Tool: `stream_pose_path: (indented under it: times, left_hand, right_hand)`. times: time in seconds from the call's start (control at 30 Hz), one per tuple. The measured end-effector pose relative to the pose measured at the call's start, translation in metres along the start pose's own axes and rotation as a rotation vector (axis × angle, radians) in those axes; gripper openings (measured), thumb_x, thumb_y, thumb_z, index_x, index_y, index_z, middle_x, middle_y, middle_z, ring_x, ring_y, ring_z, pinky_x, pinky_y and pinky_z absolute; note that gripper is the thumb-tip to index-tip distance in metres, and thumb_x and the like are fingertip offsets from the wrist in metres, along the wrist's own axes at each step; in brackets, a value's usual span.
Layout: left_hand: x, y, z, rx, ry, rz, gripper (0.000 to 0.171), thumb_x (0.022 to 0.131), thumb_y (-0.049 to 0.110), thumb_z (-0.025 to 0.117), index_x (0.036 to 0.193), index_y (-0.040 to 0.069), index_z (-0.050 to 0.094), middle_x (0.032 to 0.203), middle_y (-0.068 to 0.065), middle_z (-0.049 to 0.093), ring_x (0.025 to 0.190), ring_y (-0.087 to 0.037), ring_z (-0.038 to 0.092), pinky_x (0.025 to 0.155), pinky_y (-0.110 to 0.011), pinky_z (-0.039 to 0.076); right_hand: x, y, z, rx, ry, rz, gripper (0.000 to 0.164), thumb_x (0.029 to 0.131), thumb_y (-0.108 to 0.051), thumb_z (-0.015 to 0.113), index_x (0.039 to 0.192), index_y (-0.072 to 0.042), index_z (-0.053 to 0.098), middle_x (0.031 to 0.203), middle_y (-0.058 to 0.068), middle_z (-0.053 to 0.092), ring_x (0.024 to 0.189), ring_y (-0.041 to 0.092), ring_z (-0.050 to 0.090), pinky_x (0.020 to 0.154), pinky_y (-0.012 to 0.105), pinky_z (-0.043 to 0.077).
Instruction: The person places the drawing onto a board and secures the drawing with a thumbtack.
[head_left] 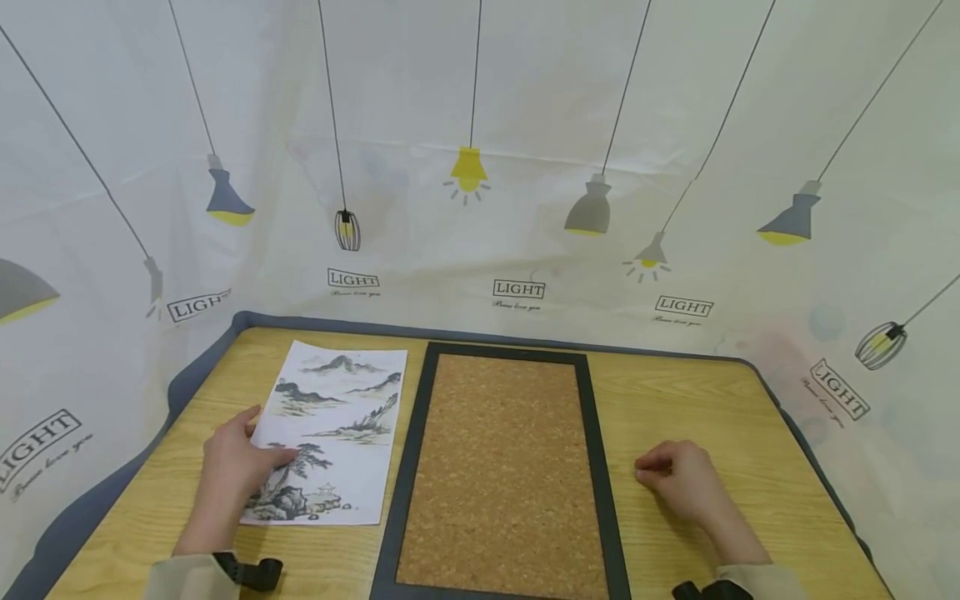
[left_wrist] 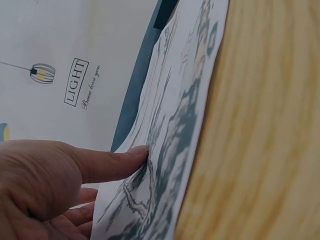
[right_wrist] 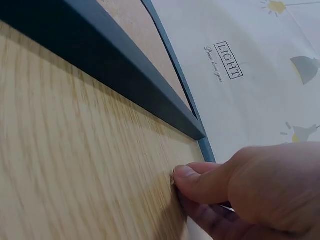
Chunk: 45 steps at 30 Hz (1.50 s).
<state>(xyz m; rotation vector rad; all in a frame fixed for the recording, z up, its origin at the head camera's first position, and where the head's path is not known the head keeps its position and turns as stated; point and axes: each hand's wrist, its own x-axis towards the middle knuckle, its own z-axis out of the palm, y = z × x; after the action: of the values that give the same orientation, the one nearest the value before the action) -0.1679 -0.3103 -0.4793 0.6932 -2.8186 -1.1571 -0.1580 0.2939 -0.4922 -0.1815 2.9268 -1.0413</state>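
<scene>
My left hand (head_left: 238, 460) grips the left edge of a white paper sheet (head_left: 367, 483) printed with an ink landscape of mountains, a pine and rocks. In the left wrist view its thumb (left_wrist: 117, 165) lies on the printed face, with fingers behind the sheet. The paper lies left of a cork board (head_left: 506, 467) with a dark frame (head_left: 600, 467). To the right of that board, my right hand (head_left: 686, 482) is low over the table with thumb and forefinger pinched together. A tiny pale object (right_wrist: 173, 178) shows at their tips; I cannot tell its kind.
The wood-grain table (head_left: 697, 400) has a blue-grey edge (head_left: 525, 338) along the back. Behind and at both sides hangs a white curtain (head_left: 420, 100) printed with lamps and the word LIGHT. A dark wrist camera (head_left: 251, 572) sits at the left cuff.
</scene>
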Motion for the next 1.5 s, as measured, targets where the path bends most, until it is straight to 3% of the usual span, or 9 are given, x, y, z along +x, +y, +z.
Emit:
stream_pose_path:
  times: [0.23,0.47,0.73,0.9,1.07,1.23,1.5]
  left_hand:
    - [0.0,-0.003,-0.004,-0.009,-0.041,0.004,0.08,0.091,0.015,0.083,0.154,-0.013,0.042,0.142,-0.041,0.05,0.125,-0.054,0.054,0.1,-0.063,0.048]
    - [0.001,-0.008,-0.009,-0.051,-0.089,0.023,0.059,0.104,0.019,0.069,0.146,-0.017,0.049,0.14,-0.04,0.054,0.122,-0.05,0.058,0.101,-0.06,0.05]
    - [0.004,-0.007,-0.016,-0.136,-0.107,-0.005,0.058,0.106,0.02,0.067,0.148,-0.015,0.048,0.141,-0.037,0.054,0.123,-0.045,0.059,0.099,-0.055,0.052]
    - [0.003,-0.002,-0.021,-0.171,-0.111,-0.016,0.06,0.106,0.019,0.068,0.149,-0.016,0.047,0.14,-0.037,0.056,0.117,-0.04,0.063,0.084,-0.038,0.058]
    - [-0.001,0.0,-0.027,-0.183,-0.116,0.003,0.06,0.106,0.02,0.067,0.149,-0.016,0.047,0.139,-0.037,0.057,0.108,-0.033,0.067,0.071,-0.026,0.058]
    - [-0.002,0.001,-0.033,-0.209,-0.119,0.018,0.061,0.106,0.021,0.067,0.149,-0.017,0.047,0.139,-0.037,0.057,0.096,-0.021,0.068,0.068,-0.024,0.058]
    - [-0.005,0.003,-0.038,-0.3,-0.144,-0.03,0.066,0.108,0.023,0.065,0.156,-0.013,0.038,0.144,-0.035,0.053,0.089,-0.013,0.068,0.07,-0.027,0.06]
  right_hand:
    - [0.002,-0.003,0.004,-0.041,-0.005,0.031,0.004,0.089,0.001,0.082,0.09,-0.003,0.08,0.088,0.002,0.075,0.082,0.019,0.068,0.074,0.04,0.057]
    - [0.003,-0.003,0.005,-0.022,-0.01,0.071,0.005,0.094,-0.001,0.078,0.089,-0.001,0.077,0.085,0.001,0.072,0.079,0.017,0.064,0.071,0.038,0.054]
    - [0.0,-0.001,0.002,0.061,0.047,0.116,0.006,0.1,0.002,0.069,0.097,0.001,0.074,0.087,0.006,0.069,0.077,0.019,0.059,0.065,0.032,0.05]
    - [0.0,-0.002,-0.001,0.131,0.06,0.135,0.008,0.102,0.003,0.065,0.101,0.006,0.072,0.085,0.008,0.067,0.074,0.02,0.059,0.059,0.028,0.049]
    - [-0.001,-0.002,-0.002,0.176,0.072,0.125,0.009,0.102,0.005,0.063,0.101,0.009,0.071,0.083,0.01,0.068,0.071,0.021,0.062,0.057,0.028,0.052]
    - [-0.003,-0.005,-0.006,0.215,0.093,0.127,0.01,0.103,0.005,0.062,0.102,0.01,0.071,0.083,0.013,0.068,0.071,0.024,0.063,0.058,0.029,0.053]
    - [-0.004,-0.012,-0.012,0.288,0.105,0.14,0.012,0.105,0.003,0.063,0.105,0.011,0.071,0.091,0.017,0.071,0.077,0.026,0.066,0.063,0.031,0.057]
